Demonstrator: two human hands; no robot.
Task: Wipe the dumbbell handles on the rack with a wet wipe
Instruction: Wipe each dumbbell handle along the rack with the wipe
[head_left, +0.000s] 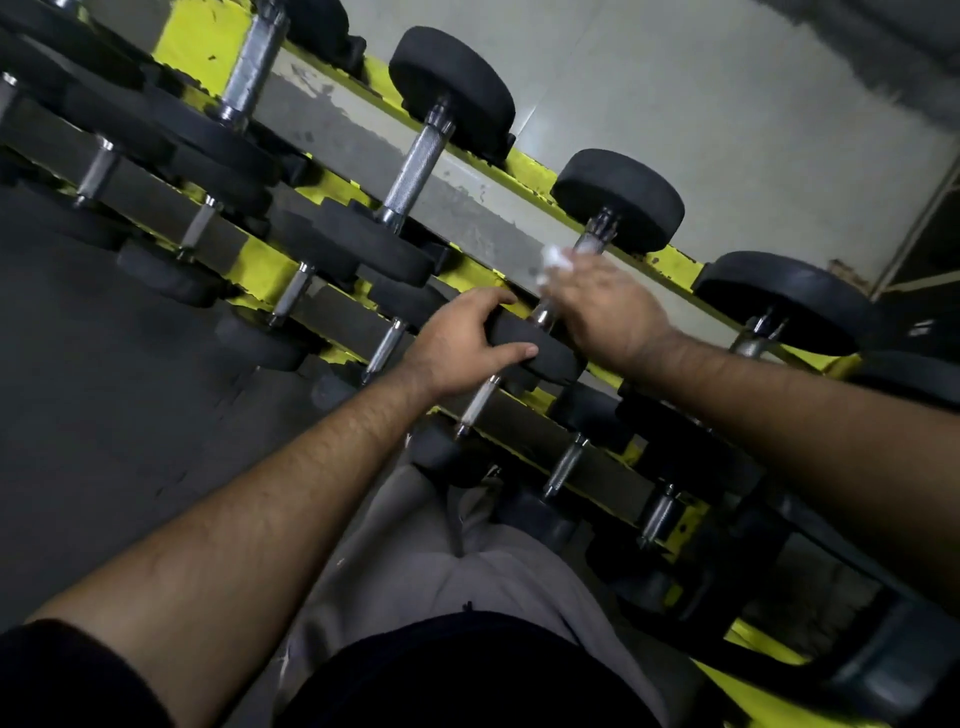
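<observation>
**Wiping a dumbbell handle on the upper tier of a two-tier rack**

Head view, looking down along both bare forearms. A yellow-painted steel rack (670, 257) with grey shelf plates runs diagonally from upper left to lower right and carries two rows of black round-headed dumbbells with knurled chrome handles. On the upper tier, the dumbbell being worked on (618, 200) lies across the rails with its far head resting beyond the back rail and its near black rubber head (540, 351) at the front rail.

The left hand (462, 348) grips that near head: the fingers curl over its top edge and the thumb presses along its lower edge. The right hand (605, 306) is closed round the chrome handle (592, 241) of the same dumbbell, covering most of the bar; only a short length shows above the knuckles and a short collar below the palm. A crumpled white wet wipe (556, 260) is held between this hand and the bar, with a bunch of it protruding at the fingertips on the left side of the handle. The hand and wipe are slightly blurred.

A neighbouring upper-tier dumbbell (423, 156) lies to the left with its handle bare, and another (779, 301) to the right. The lower tier holds a row of smaller dumbbells (291, 296) below both hands. Grey trousers (415, 561) and a dark sleeve (62, 675) fill the bottom of the view.
</observation>
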